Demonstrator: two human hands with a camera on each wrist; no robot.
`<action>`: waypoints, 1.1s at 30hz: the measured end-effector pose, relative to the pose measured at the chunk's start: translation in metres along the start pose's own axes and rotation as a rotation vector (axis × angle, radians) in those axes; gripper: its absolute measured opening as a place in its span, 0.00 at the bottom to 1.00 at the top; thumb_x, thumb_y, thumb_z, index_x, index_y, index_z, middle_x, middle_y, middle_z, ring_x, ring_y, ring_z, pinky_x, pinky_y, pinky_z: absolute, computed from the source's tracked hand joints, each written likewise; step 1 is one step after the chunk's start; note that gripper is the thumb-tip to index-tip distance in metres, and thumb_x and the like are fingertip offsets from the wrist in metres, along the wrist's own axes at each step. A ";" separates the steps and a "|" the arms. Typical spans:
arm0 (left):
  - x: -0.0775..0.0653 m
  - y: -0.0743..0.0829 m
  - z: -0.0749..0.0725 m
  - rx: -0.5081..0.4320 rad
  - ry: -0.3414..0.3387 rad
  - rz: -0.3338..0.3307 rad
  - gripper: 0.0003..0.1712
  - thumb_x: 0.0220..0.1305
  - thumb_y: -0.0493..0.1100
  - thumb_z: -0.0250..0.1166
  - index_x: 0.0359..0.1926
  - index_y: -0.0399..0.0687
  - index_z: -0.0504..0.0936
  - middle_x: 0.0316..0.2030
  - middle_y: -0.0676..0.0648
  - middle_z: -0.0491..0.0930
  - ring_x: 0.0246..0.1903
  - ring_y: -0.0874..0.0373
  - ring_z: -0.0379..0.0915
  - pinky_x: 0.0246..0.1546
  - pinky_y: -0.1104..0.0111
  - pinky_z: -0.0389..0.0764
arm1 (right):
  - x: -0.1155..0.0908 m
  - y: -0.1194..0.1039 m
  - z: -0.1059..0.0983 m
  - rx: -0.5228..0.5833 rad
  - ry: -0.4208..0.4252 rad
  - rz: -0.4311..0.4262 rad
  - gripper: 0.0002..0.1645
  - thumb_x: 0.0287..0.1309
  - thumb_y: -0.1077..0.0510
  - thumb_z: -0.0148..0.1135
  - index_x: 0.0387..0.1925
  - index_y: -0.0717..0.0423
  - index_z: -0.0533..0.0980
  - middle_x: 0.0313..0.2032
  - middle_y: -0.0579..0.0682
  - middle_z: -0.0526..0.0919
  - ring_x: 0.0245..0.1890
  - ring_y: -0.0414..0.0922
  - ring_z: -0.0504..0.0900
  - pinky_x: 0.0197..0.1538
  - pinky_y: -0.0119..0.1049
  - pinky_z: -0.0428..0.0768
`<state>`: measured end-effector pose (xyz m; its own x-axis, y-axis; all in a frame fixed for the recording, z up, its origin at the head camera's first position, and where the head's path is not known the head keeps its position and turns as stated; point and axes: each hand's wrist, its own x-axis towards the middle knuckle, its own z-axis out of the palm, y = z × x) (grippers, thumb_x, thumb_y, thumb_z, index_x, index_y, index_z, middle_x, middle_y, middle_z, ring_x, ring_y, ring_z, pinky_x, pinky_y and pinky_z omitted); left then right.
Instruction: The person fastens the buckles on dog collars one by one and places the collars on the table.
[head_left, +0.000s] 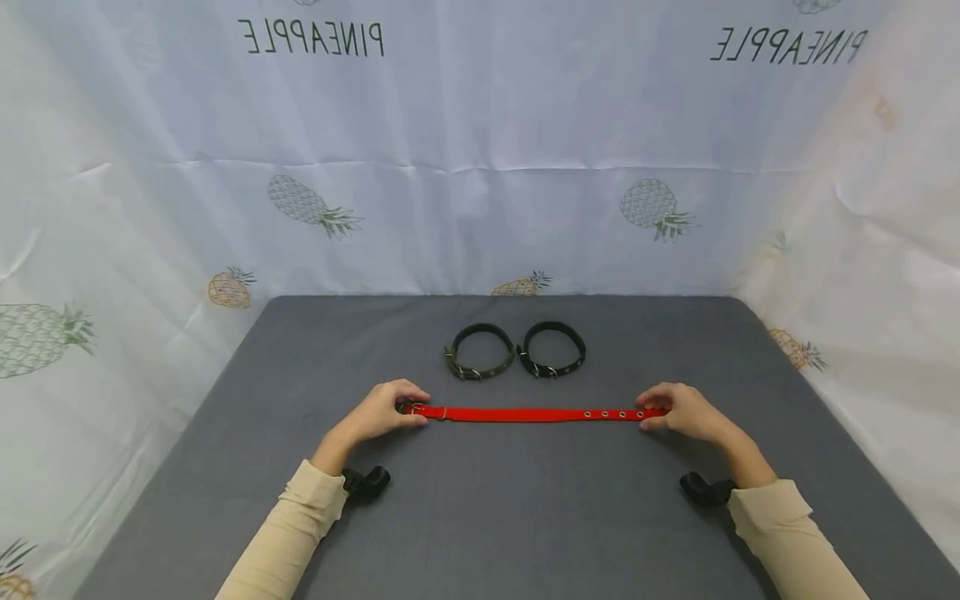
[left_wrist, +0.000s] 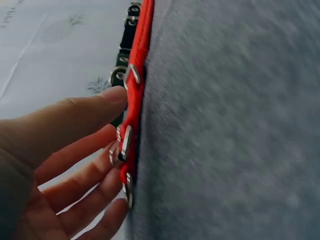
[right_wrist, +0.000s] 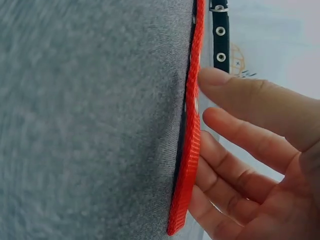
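A red collar (head_left: 510, 414) lies stretched out straight across the grey table, its metal buckle (left_wrist: 126, 142) and rings at the left end and eyelets toward the right. My left hand (head_left: 382, 410) is at the buckle end, thumb on the near side and fingers on the far side, with room between them. At the plain tip of the strap, my right hand (head_left: 686, 410) is spread in the same way, its thumb tip right at the strap's edge in the right wrist view. The fingers (right_wrist: 225, 155) there are loosely bent beside the strap.
Behind the red strap, two buckled collars stand in loops: a dark green one (head_left: 480, 372) at left and a black one (head_left: 553, 371) at right. A pineapple-print cloth (head_left: 480, 208) hangs along the table's back edge. Black wrist mounts (head_left: 367, 483) sit under both sleeves.
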<state>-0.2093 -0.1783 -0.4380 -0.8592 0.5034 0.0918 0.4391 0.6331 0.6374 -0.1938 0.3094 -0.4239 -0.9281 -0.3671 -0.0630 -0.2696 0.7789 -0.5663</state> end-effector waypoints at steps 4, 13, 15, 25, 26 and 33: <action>-0.001 -0.004 0.001 0.006 0.013 -0.005 0.18 0.52 0.40 0.74 0.45 0.40 0.86 0.42 0.43 0.83 0.42 0.52 0.77 0.44 0.66 0.79 | 0.002 -0.001 -0.002 -0.009 -0.010 -0.005 0.19 0.46 0.59 0.74 0.40 0.66 0.81 0.33 0.54 0.82 0.31 0.35 0.73 0.33 0.27 0.74; 0.002 -0.006 0.001 0.049 0.030 0.043 0.11 0.53 0.37 0.72 0.40 0.41 0.87 0.37 0.43 0.84 0.33 0.57 0.74 0.34 0.74 0.74 | 0.006 0.003 0.001 -0.034 -0.025 -0.011 0.11 0.49 0.60 0.72 0.34 0.61 0.80 0.29 0.51 0.79 0.27 0.31 0.68 0.29 0.28 0.70; 0.003 -0.007 0.002 0.051 0.022 0.047 0.10 0.54 0.37 0.72 0.40 0.41 0.87 0.37 0.43 0.84 0.32 0.59 0.73 0.33 0.75 0.73 | 0.006 0.004 0.001 -0.035 -0.028 -0.016 0.10 0.50 0.60 0.71 0.33 0.60 0.80 0.30 0.51 0.80 0.26 0.30 0.68 0.29 0.28 0.70; 0.004 -0.006 -0.001 0.044 0.023 0.018 0.08 0.53 0.34 0.70 0.37 0.41 0.87 0.32 0.45 0.83 0.30 0.63 0.72 0.32 0.75 0.73 | 0.006 0.008 0.002 -0.005 -0.024 -0.066 0.08 0.54 0.59 0.69 0.34 0.59 0.80 0.29 0.48 0.79 0.27 0.27 0.67 0.30 0.26 0.69; 0.004 -0.005 -0.002 0.041 0.026 0.013 0.08 0.53 0.34 0.70 0.37 0.41 0.87 0.32 0.45 0.83 0.30 0.63 0.72 0.32 0.75 0.73 | 0.006 0.008 0.001 -0.007 -0.023 -0.073 0.08 0.54 0.59 0.68 0.34 0.59 0.80 0.29 0.48 0.79 0.27 0.27 0.67 0.30 0.27 0.69; 0.003 0.000 -0.007 0.047 0.021 -0.016 0.07 0.54 0.34 0.68 0.36 0.43 0.86 0.34 0.46 0.84 0.31 0.64 0.72 0.34 0.74 0.74 | 0.004 0.002 -0.006 0.018 -0.039 -0.069 0.06 0.57 0.60 0.66 0.35 0.58 0.80 0.32 0.49 0.83 0.29 0.27 0.71 0.33 0.27 0.73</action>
<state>-0.2139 -0.1814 -0.4324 -0.8714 0.4806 0.0984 0.4367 0.6685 0.6021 -0.2001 0.3128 -0.4205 -0.8965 -0.4396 -0.0550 -0.3279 0.7418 -0.5849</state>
